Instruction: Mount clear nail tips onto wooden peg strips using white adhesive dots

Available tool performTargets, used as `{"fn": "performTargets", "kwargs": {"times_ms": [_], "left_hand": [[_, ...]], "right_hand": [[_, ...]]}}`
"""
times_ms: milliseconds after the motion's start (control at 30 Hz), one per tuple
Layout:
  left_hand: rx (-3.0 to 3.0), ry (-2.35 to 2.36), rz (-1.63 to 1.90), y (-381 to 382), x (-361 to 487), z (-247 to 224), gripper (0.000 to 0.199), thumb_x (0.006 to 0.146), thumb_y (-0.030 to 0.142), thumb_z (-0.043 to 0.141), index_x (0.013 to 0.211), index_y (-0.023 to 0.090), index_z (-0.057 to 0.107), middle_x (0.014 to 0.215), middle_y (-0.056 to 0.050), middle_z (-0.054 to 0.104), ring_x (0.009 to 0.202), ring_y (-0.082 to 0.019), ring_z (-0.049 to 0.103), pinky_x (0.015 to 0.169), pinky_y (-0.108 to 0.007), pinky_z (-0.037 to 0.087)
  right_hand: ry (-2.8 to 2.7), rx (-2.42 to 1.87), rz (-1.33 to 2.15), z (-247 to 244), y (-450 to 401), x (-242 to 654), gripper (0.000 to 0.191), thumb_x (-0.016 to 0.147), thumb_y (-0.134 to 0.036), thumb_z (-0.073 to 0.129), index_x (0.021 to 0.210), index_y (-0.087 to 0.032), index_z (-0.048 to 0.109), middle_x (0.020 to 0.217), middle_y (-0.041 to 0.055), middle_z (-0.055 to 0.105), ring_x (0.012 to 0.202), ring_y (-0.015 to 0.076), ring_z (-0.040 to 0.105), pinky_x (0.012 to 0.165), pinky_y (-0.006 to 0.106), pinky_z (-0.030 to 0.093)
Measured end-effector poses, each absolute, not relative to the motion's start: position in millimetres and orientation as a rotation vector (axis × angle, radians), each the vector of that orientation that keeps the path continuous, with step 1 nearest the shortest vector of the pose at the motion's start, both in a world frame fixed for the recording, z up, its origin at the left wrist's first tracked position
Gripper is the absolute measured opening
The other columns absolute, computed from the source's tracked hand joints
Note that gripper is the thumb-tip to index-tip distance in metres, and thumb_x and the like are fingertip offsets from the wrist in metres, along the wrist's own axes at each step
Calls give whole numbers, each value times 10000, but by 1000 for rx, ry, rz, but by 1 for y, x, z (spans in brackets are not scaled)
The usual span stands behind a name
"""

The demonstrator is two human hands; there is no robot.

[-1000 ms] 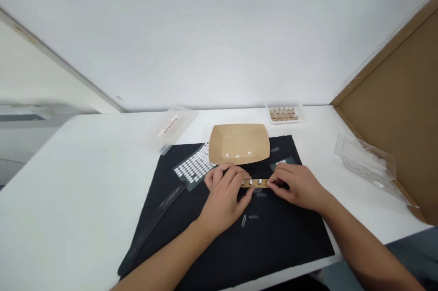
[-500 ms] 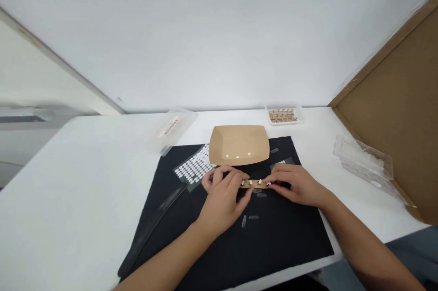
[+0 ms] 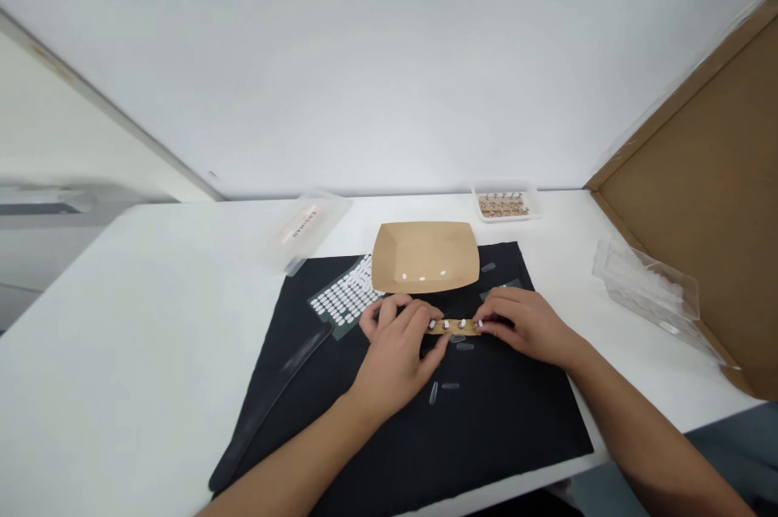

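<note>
A narrow tan strip (image 3: 454,327) lies over the black cloth, carrying several small stands topped with white oval pads. My left hand (image 3: 398,343) grips the strip's left part between thumb and fingers. At its right end, my right hand (image 3: 523,322) pinches around the last stand and its white pad (image 3: 480,323). Clear nail tips (image 3: 465,347) lie just below the strip, and others (image 3: 450,386) are nearer the front. Behind my left hand is a dark sheet of white oval stickers (image 3: 344,296).
A brown paper tray (image 3: 425,254) with three white pads stands behind my hands. Farther back are a clear box of metal stands (image 3: 504,205) and a translucent lid (image 3: 309,225). A clear case (image 3: 650,286) sits right, beside cardboard (image 3: 698,177). A black strap-like object (image 3: 273,395) lies left.
My right thumb and fingers have drawn closer together around the stand at the strip's right end. My left hand and the strip have hardly moved.
</note>
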State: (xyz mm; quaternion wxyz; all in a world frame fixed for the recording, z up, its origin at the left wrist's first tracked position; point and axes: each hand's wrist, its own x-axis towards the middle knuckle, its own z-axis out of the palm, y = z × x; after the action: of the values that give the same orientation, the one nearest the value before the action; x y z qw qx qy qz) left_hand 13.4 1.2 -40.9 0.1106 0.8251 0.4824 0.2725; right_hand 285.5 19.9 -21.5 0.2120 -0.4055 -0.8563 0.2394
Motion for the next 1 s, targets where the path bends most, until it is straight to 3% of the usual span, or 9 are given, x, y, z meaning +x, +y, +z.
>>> {"fn": "performTargets", "kwargs": {"times_ms": [633, 1000], "left_hand": [[2434, 1411, 796, 1, 14, -40, 80, 970, 281, 705, 1044, 258, 723, 1069, -63, 758, 1168, -346, 586, 1016, -531, 327], [2426, 1410, 792, 2, 15, -41, 90, 970, 283, 714, 1052, 254, 690, 1067, -47, 749, 1169, -353, 566, 1003, -539, 289]], "right_hand": [[-2356, -1202, 759, -21, 19, 283, 86, 1023, -253, 680, 1093, -254, 730, 989, 28, 684, 805, 154, 654, 726, 278, 538], [-2340, -1190, 824, -20, 22, 284, 86, 1040, -239, 659, 1041, -247, 744, 994, 24, 706, 881, 175, 671, 790, 296, 533]]}}
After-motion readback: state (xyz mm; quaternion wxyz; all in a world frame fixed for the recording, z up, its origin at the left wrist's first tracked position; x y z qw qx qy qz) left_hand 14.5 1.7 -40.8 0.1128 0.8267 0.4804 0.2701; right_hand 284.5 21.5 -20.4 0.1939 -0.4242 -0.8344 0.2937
